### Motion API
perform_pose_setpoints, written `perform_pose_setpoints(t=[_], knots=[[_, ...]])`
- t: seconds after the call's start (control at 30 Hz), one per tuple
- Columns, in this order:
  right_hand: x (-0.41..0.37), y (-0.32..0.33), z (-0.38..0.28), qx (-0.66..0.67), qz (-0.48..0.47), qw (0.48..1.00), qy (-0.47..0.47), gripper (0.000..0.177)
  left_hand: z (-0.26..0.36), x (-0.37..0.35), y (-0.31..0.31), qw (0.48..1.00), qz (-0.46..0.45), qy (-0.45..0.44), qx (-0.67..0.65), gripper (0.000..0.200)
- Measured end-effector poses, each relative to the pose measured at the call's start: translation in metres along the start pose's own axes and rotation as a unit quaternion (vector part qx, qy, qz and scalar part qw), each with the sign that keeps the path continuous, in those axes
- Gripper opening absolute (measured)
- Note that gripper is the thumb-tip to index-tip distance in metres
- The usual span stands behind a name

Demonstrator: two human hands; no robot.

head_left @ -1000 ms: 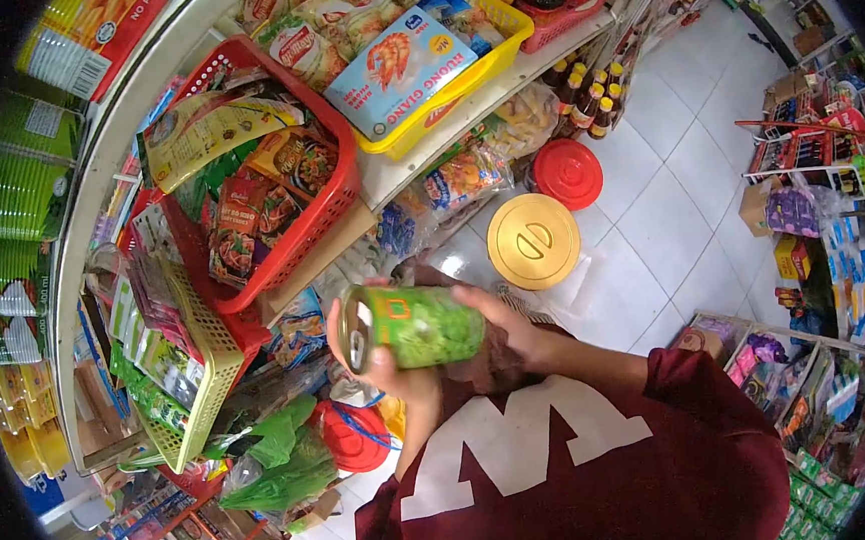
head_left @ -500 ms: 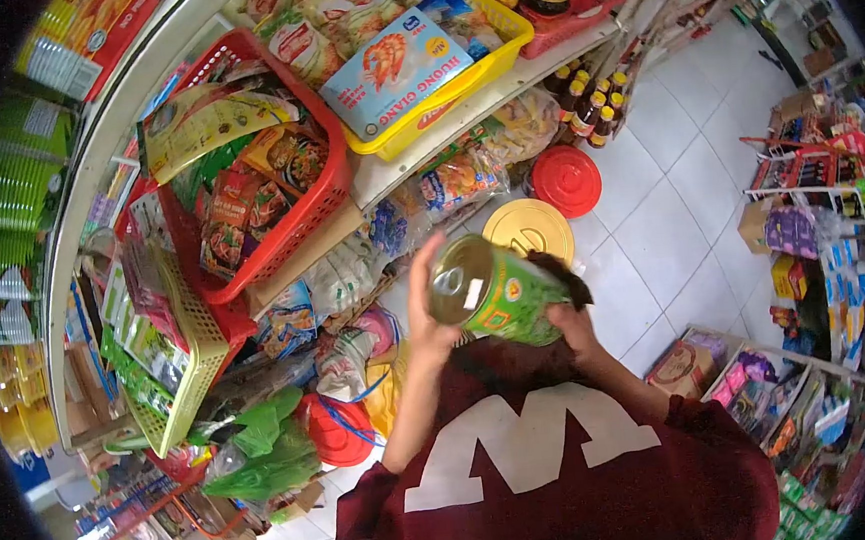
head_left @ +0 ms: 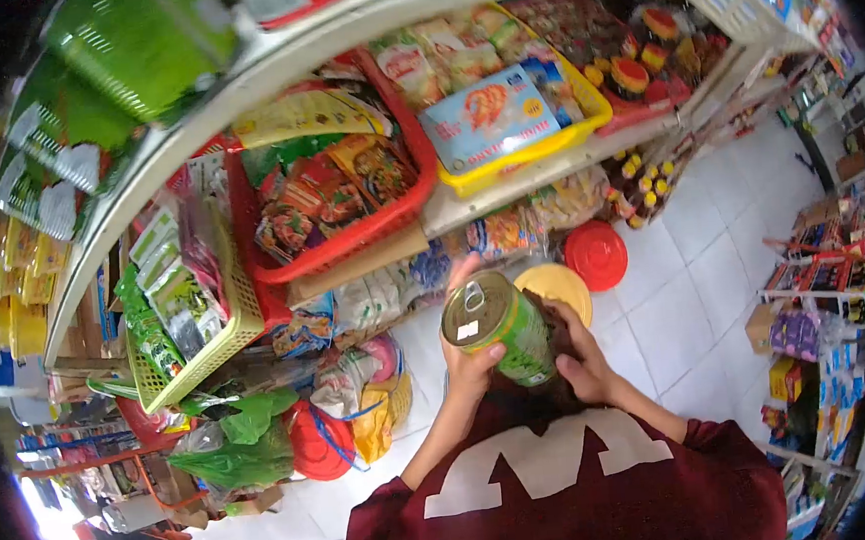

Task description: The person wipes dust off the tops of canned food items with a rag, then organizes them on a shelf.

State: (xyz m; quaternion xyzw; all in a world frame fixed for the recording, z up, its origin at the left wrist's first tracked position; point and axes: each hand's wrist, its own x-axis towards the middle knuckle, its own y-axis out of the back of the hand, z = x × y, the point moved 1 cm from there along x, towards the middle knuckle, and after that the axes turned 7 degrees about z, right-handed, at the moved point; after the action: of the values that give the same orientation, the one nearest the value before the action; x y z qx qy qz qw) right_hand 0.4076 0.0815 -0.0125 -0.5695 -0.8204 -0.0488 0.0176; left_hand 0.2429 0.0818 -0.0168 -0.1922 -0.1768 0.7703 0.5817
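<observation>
A green can (head_left: 500, 327) with a pull-tab lid stands nearly upright in front of my chest, lid towards the camera. My left hand (head_left: 470, 363) wraps its left side, thumb across the front below the lid. My right hand (head_left: 581, 358) presses against its right side, fingers reaching up along the label. Both hands hold the can above the white tiled floor, in front of the lower shelf of packets. My maroon sleeves and shirt with a white letter fill the bottom of the view.
Shelving curves along the left and top, with a red basket (head_left: 350, 238) and a yellow basket (head_left: 544, 145) of packets. A yellow lid (head_left: 561, 288) and a red lid (head_left: 595, 255) sit on the floor. Green bags (head_left: 240, 454) lie lower left. Racks of goods (head_left: 827, 313) line the right.
The can has been turned from lying sideways to nearly upright with its lid up. Both hands shifted around it. The view has tilted up, showing more of the upper shelf.
</observation>
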Motion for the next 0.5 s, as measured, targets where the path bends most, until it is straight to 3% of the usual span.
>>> perform_pose_setpoints(t=[0.07, 0.13, 0.2, 0.37, 0.5], knots=[[0.011, -0.007, -0.008, -0.049, -0.021, 0.998, 0.023, 0.075, 0.015, 0.016, 0.002, 0.990, -0.001, -0.122, 0.069, 0.076], [0.016, -0.013, -0.006, -0.109, -0.034, 0.991, 0.071, 0.078, 0.026, 0.023, 0.004, 0.979, 0.005, -0.184, 0.093, 0.076], [0.019, -0.018, -0.012, -0.111, -0.050, 0.990, 0.076, 0.082, 0.034, 0.025, 0.006, 0.979, 0.010, -0.191, 0.072, 0.076], [0.021, -0.033, -0.018, -0.085, -0.088, 0.990, 0.072, 0.084, 0.054, 0.022, 0.022, 0.948, 0.016, -0.258, 0.187, 0.068], [0.039, -0.035, -0.026, -0.131, -0.170, 0.974, 0.077, 0.079, 0.079, 0.017, 0.026, 0.902, 0.024, -0.327, 0.280, 0.063]])
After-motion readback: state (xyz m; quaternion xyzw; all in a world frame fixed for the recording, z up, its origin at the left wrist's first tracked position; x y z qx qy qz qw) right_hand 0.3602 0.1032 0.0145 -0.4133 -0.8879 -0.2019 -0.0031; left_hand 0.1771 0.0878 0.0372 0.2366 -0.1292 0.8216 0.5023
